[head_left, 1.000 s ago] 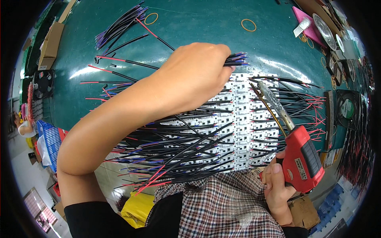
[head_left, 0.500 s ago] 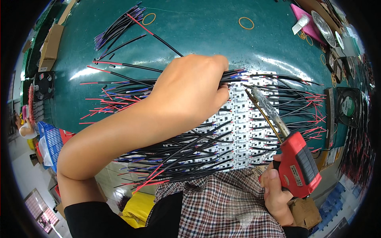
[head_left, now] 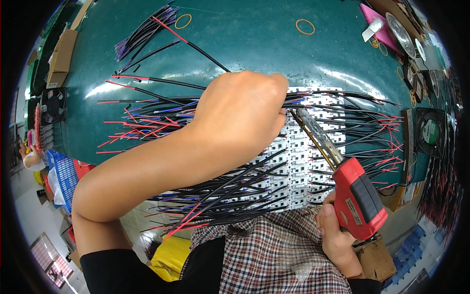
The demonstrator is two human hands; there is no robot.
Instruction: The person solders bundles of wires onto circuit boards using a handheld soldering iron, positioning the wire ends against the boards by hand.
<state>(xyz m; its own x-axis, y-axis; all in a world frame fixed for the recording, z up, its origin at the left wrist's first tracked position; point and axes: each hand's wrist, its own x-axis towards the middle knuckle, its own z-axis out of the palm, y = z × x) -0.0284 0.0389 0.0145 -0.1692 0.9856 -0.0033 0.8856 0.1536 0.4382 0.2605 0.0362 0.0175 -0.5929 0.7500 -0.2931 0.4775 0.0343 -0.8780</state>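
Note:
My left hand (head_left: 245, 105) is closed with its fingers bent down over the upper part of a white circuit board panel (head_left: 298, 171). A black wire end pokes out past its fingertips; the grip itself is mostly hidden by the back of the hand. My right hand (head_left: 338, 235) holds a red and black soldering gun (head_left: 360, 198) by its handle. The gun's metal barrel slants up to the left, its tip with a thin brass tube close beside my left fingertips. Black wires with red and blue ends (head_left: 245, 183) fan out from both sides of the panel.
A bundle of loose black wires (head_left: 147, 32) lies at the far left, near rubber bands (head_left: 305, 27). Small fans stand at the left (head_left: 54, 105) and right (head_left: 431, 132) of the green table (head_left: 245, 44). A solder reel (head_left: 399, 34) is at the far right.
The soldering gun has moved left and slightly up, bringing its tip nearer my left fingertips. My left hand has shifted a little to the right.

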